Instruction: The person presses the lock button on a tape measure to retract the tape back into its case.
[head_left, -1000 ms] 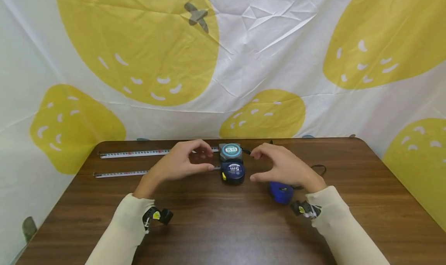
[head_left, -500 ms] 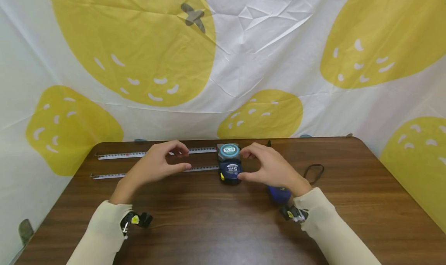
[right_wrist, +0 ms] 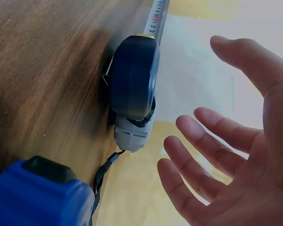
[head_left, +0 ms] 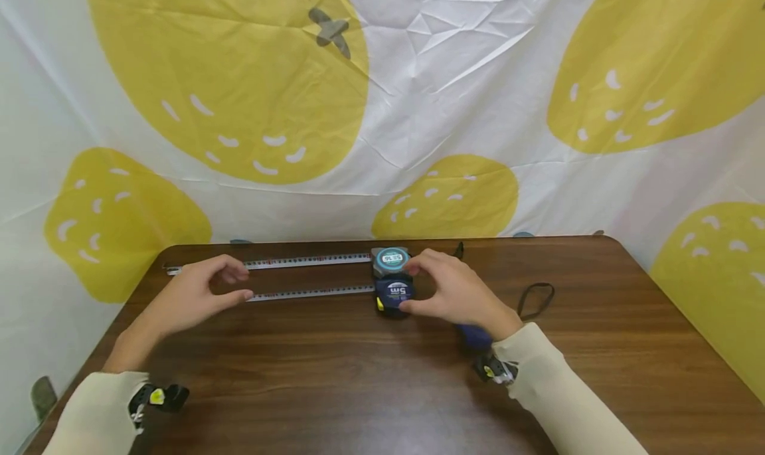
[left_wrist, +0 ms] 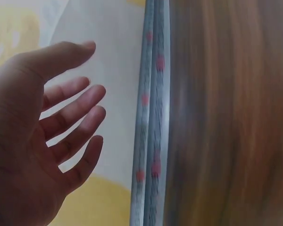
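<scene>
Two tape measures lie one behind the other on the table, blades drawn out to the left. The rear one is grey with a teal label (head_left: 391,259); the front one is a dark blue 5m tape measure (head_left: 394,294). Over the far left part of the two blades (left_wrist: 155,117) hovers my left hand (head_left: 194,292), thumb and fingers spread apart and holding nothing. My right hand (head_left: 457,289) is just right of the two cases, its fingertips overlapping their edges in the head view. In the right wrist view its fingers are relaxed and apart from the dark blue case (right_wrist: 134,77).
A third, brighter blue tape measure (right_wrist: 42,195) lies on the wooden table (head_left: 358,388), partly hidden under my right wrist in the head view. Its black wrist strap (head_left: 536,300) loops out to the right. A lemon-print cloth (head_left: 269,209) hangs behind the table.
My left hand has travelled left along the blades, away from the cases. My right hand has shifted slightly left, up to the cases. The tape measures stay where they were.
</scene>
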Tool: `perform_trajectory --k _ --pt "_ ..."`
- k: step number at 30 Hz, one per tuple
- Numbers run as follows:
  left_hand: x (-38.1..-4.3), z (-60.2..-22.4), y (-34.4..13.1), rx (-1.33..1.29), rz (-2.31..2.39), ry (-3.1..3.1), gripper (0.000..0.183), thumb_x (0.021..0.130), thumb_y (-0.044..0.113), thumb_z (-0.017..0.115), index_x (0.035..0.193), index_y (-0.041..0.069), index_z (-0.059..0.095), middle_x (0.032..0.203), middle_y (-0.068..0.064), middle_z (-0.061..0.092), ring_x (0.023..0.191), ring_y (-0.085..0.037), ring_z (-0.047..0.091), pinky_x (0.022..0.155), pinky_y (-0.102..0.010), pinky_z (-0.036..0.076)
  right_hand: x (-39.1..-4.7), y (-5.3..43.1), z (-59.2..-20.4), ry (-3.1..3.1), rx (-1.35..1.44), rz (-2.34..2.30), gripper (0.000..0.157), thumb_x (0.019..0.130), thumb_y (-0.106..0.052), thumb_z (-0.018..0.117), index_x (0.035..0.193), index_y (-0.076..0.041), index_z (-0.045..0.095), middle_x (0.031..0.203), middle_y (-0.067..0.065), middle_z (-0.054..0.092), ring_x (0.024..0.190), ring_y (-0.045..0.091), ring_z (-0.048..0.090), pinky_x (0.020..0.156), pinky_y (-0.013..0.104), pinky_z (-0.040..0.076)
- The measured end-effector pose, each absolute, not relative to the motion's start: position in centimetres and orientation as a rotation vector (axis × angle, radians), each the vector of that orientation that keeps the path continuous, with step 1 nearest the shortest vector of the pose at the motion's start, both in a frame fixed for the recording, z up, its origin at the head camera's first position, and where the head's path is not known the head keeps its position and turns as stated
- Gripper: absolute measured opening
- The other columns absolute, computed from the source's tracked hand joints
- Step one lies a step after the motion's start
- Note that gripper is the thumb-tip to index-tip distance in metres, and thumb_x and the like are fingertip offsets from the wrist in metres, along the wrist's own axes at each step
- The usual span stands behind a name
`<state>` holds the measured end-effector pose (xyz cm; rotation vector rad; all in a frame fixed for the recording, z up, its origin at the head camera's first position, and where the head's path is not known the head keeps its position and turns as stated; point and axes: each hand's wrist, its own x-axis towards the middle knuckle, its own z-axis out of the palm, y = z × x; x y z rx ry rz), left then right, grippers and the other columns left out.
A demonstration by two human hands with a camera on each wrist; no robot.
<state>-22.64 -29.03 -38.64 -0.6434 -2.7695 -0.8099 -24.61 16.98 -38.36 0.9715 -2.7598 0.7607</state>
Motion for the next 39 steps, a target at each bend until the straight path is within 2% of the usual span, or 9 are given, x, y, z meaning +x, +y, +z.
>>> perform_trajectory --k 9,11,15,18,23,29,39 --pt "-22.0 -40.4 -35.1 -0.528 -0.565 -2.705 0.034 0.085 0.019 0.096 0.11 0.008 0.075 0.101 -0.003 0.076 0.093 -0.026 0.069 0.08 -0.04 0.054 -24.8 16.0 -38.3 -2.817 0.995 0.664 0.06 0.088 -0.042 0.092 0.133 -0.007 0.073 0.124 0.005 0.071 0.118 0.029 0.067 0.103 0.055 0.053" --pt "-21.8 -40.4 -35.9 -0.493 -0.55 -2.726 0.035 0.084 0.018 0.096 0.109 0.006 0.075 0.101 -0.006 0.076 0.094 -0.03 0.07 0.08 -0.042 0.054 -24.8 15.8 -38.4 -2.823 0.999 0.645 0.06 0.088 -0.042 0.093 0.132 -0.007 0.073 0.124 0.004 0.07 0.118 0.029 0.067 0.103 0.054 0.054" --pt "-21.6 -40.4 -37.1 -0.392 -0.538 -2.807 0.039 0.087 0.022 0.094 0.112 0.0 0.073 0.106 -0.017 0.075 0.1 -0.043 0.071 0.086 -0.056 0.054 -25.0 15.5 -38.8 -2.826 0.986 0.605 0.059 0.086 -0.042 0.094 0.13 -0.008 0.074 0.123 0.003 0.071 0.117 0.028 0.067 0.102 0.053 0.054" --pt "-21.6 -40.4 -37.8 -0.305 -0.52 -2.88 0.045 0.09 0.027 0.091 0.115 -0.005 0.071 0.112 -0.028 0.073 0.108 -0.054 0.067 0.092 -0.066 0.052 -25.2 15.3 -39.0 -2.833 0.97 0.572 0.057 0.084 -0.042 0.095 0.127 -0.01 0.074 0.122 0.002 0.071 0.117 0.029 0.067 0.102 0.053 0.055" --pt "-21.6 -40.5 -39.3 -0.223 -0.461 -2.945 0.048 0.09 0.023 0.089 0.116 -0.012 0.068 0.119 -0.041 0.067 0.115 -0.066 0.059 0.097 -0.073 0.047 -25.2 14.9 -39.0 -2.845 0.965 0.545 0.056 0.082 -0.04 0.096 0.125 -0.011 0.075 0.122 0.002 0.071 0.117 0.03 0.067 0.101 0.053 0.055" --pt "-21.8 -40.5 -40.1 -0.165 -0.411 -2.985 0.049 0.088 0.018 0.089 0.115 -0.015 0.065 0.118 -0.045 0.064 0.113 -0.07 0.057 0.095 -0.074 0.047 -25.4 14.7 -39.0 -2.866 0.95 0.52 0.055 0.084 -0.039 0.096 0.126 -0.01 0.075 0.121 0.002 0.072 0.117 0.028 0.068 0.101 0.052 0.056" --pt "-21.9 -40.2 -40.4 -0.11 -0.4 -3.051 0.042 0.09 0.018 0.086 0.112 -0.012 0.067 0.115 -0.042 0.067 0.109 -0.07 0.059 0.091 -0.073 0.049 -25.6 14.2 -39.0 -2.907 0.896 0.447 0.059 0.084 -0.044 0.096 0.127 -0.01 0.076 0.125 0.005 0.072 0.117 0.029 0.069 0.1 0.051 0.056"
